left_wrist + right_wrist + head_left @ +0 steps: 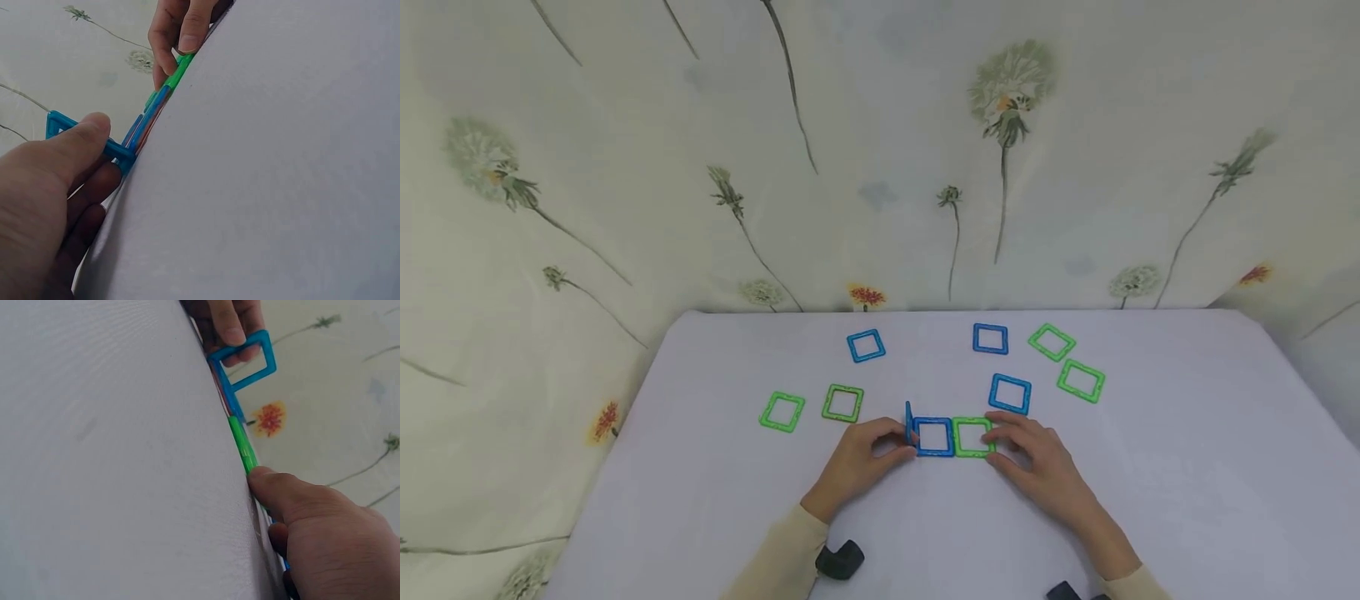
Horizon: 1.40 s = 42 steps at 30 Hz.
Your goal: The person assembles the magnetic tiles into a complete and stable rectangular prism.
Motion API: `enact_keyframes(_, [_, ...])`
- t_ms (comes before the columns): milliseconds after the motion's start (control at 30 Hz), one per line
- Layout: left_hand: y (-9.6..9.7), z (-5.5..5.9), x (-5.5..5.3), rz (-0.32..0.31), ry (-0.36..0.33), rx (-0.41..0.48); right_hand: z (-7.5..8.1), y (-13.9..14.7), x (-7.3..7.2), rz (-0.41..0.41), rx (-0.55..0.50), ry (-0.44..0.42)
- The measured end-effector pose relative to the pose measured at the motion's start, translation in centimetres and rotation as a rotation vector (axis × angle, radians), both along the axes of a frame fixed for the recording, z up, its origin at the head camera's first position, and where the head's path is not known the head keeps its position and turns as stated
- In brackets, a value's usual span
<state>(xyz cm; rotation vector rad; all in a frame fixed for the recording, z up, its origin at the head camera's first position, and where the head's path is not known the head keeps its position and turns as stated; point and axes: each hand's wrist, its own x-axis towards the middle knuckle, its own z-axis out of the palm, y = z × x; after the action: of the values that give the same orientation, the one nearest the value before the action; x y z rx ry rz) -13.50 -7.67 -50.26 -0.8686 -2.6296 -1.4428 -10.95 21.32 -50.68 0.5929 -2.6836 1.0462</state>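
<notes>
Two square frame-shaped magnetic tiles, one blue [934, 453] and one green [972, 454], lie flat edge to edge near the middle of the table. At the blue tile's left edge another blue tile [270, 353] stands upright. My left hand [859, 462] pinches this upright tile between thumb [95, 125] and fingers, low by the table. On the other side my right hand [1041, 467] grips the outer edge of the green tile, its thumb [265, 478] at the near corner and fingers at the far one.
Beyond my right fingertips lies a blue tile [1028, 398], with two green tiles [1077, 394] to its right. Farther back are two more blue tiles [991, 351]. Two green tiles [839, 418] lie beyond my left hand. A flowered cloth [880, 208] hangs behind the table's far edge.
</notes>
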Motion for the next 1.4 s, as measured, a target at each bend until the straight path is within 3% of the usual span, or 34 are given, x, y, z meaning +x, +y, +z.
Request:
enact_keyframes(333, [-0.1, 0.0, 0.1, -0.012, -0.007, -0.006, -0.2, -0.1, 0.1, -0.002, 0.004, 0.040])
enact_keyframes(667, [0.1, -0.6, 0.9, 0.021, -0.064, 0.012, -0.4, 0.1, 0.5, 0.004, -0.020, -0.041])
enact_keyframes(900, [0.1, -0.3, 0.0, -0.024, -0.026, 0.039, 0.1, 0.3, 0.3, -0.012, -0.028, -0.030])
enact_keyframes(1400, [0.2, 0.3, -0.1, -0.025, -0.040, 0.035, 0.2, 0.3, 0.1, -0.010, 0.015, -0.006])
